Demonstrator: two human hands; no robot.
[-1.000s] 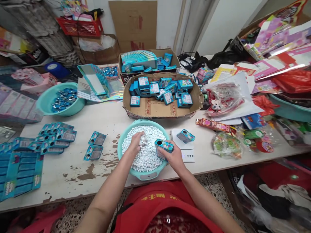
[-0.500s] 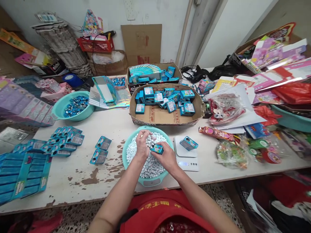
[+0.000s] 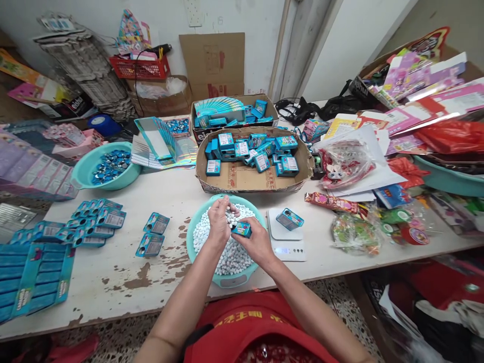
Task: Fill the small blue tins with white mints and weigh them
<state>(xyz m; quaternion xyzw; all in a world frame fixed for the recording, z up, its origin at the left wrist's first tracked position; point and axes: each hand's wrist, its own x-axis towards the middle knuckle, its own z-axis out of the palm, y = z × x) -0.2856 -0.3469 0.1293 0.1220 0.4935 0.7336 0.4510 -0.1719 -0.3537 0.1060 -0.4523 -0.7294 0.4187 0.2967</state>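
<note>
A turquoise basin [image 3: 192,247] full of small white pellet-like candies [image 3: 230,259] stands at the table's front edge. Over it, my right hand [image 3: 259,242] grips a small blue candy box [image 3: 242,229], tilted on its side. My left hand [image 3: 219,219] is curled around some white candies, close against the end of that box. Whether candies are passing into the box is too small to tell. Just right of the basin, another blue box [image 3: 289,219] lies on a white digital scale [image 3: 289,252] with a lit display.
Behind the basin is a cardboard tray [image 3: 249,184] of blue boxes. To the left lie two blue boxes [image 3: 151,244], a cluster of more [image 3: 109,219] and a display carton [image 3: 34,282]. A basin [image 3: 132,176] holds blue shiny pieces. Wrapped sweets [image 3: 355,234] lie right.
The whole view has shifted slightly, so things sit a little further left. Both hands stay over the basin, with the left hand still curled beside the box in the right.
</note>
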